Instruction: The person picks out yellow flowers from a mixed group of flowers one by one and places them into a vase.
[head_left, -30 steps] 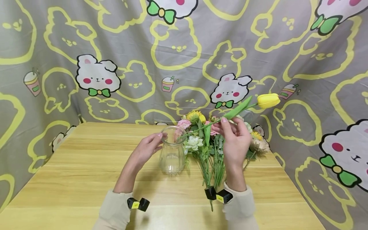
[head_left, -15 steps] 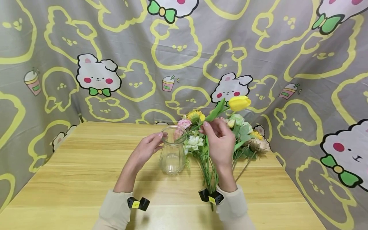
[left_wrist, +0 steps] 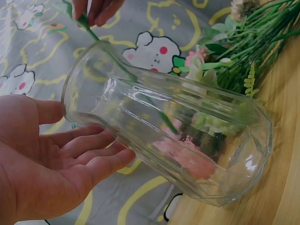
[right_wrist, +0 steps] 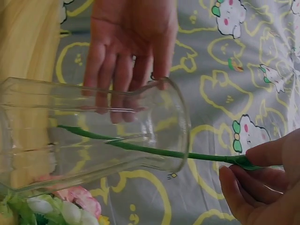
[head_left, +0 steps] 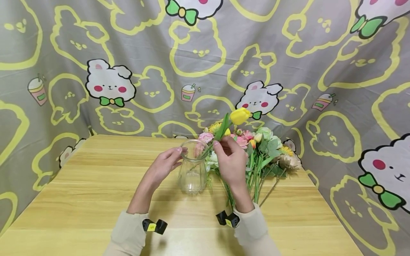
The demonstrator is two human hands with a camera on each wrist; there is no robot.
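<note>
A clear glass vase [head_left: 191,174] stands upright on the table. My left hand [head_left: 164,163] is at its left side: in the left wrist view the thumb touches the rim and the loosely extended fingers [left_wrist: 93,152] lie along the neck. My right hand [head_left: 232,160] pinches the green stem of a yellow tulip [head_left: 240,116] just below its leaf [head_left: 223,127]. The bloom leans up to the right, above the vase. Through the glass, the right wrist view shows the lower stem [right_wrist: 140,148] inside the vase, its tip partway down.
Several artificial flowers lie in a pile right of the vase, among them a pink bloom [head_left: 205,137], a pale green one [head_left: 264,133] and a beige one [head_left: 289,161]. Their green stems [head_left: 256,177] point toward me. A patterned curtain [head_left: 144,42] hangs behind the wooden table [head_left: 105,167].
My right hand has moved left toward the vase with the tulip. The stem has slid deeper through the mouth, and the bloom stands closer to the vase. The left hand and vase stay put.
</note>
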